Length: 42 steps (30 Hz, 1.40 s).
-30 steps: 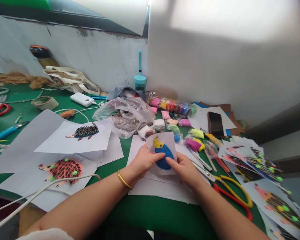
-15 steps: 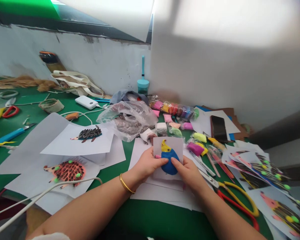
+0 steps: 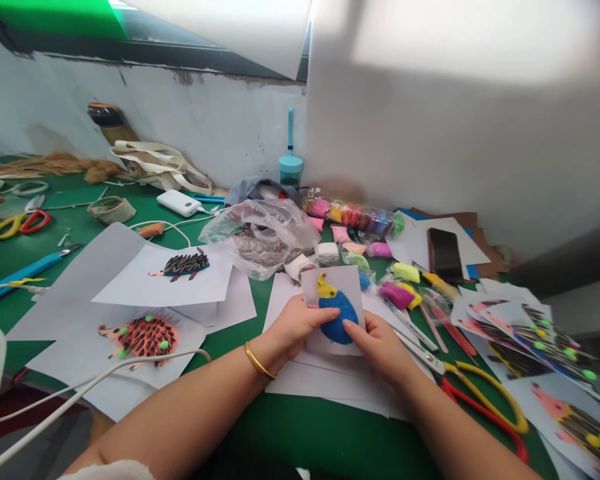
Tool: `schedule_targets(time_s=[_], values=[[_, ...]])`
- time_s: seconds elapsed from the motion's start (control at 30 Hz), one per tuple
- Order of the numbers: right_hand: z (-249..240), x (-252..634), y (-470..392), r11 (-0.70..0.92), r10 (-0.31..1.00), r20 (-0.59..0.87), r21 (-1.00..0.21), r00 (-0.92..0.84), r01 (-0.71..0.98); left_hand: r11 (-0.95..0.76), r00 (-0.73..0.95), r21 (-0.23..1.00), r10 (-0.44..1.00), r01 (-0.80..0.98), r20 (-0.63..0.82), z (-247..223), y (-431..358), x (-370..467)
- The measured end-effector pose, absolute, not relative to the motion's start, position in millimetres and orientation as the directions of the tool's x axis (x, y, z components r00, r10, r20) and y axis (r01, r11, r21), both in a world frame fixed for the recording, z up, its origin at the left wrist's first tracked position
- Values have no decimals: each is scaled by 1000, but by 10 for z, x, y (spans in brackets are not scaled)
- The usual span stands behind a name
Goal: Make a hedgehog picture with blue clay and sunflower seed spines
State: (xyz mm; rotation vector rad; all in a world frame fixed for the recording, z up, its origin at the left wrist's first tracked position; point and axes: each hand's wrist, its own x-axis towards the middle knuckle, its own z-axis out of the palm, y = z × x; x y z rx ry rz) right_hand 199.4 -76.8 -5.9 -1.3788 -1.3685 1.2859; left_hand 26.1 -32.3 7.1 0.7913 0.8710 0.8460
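Note:
Between both hands I hold a small white card (image 3: 311, 280) bearing a clay hedgehog (image 3: 341, 310) with a blue body and a yellow head. My left hand (image 3: 297, 327) grips the card's left edge, its thumb lying on the blue clay. From the right side my right hand (image 3: 380, 340) pinches the card, thumb pressed on the blue clay's lower right. The fingers behind the card are mostly hidden. Below the card are white paper sheets (image 3: 305, 380). Large scissors (image 3: 445, 367) with yellow and red handles rest beside my right forearm.
Hedgehog pictures lie on paper at left (image 3: 145, 337) and in a pile at right (image 3: 530, 327). A plastic bag of seeds (image 3: 260, 240) and colored clay packs (image 3: 355, 217) stand behind. A phone (image 3: 445, 253) is at right; a white cable (image 3: 80, 393) crosses the left front.
The card tilts slightly and its top edge sits a bit higher. My right thumb has shifted a little on the blue clay. Part of another person's hand now shows at the far left.

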Motion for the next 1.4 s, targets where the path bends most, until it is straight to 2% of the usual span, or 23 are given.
schedule_targets(time_s=[0.37, 0.67, 0.77, 0.93, 1.03, 1.4], values=[[-72, 1983, -773, -104, 986, -120, -985, -112, 138, 451, 431, 847, 848, -281, -308, 87, -352, 271], [-28, 1928, -773, -32, 990, -66, -964, -122, 264, 454, 408, 849, 853, -270, -326, 72, -347, 291], [-24, 1932, -764, -52, 991, -82, -968, -111, 245, 451, 402, 838, 859, -306, -315, 75, -330, 274], [-72, 1998, -745, -104, 993, -110, -983, -32, 150, 410, 488, 867, 840, -284, -237, 85, -313, 258], [-94, 2016, -739, -97, 993, -104, -990, -61, 101, 395, 452, 874, 859, -284, -242, 75, -310, 270], [-50, 1984, -738, -79, 994, -87, -991, -72, 106, 420, 413, 845, 870, -332, -270, 65, -322, 294]])
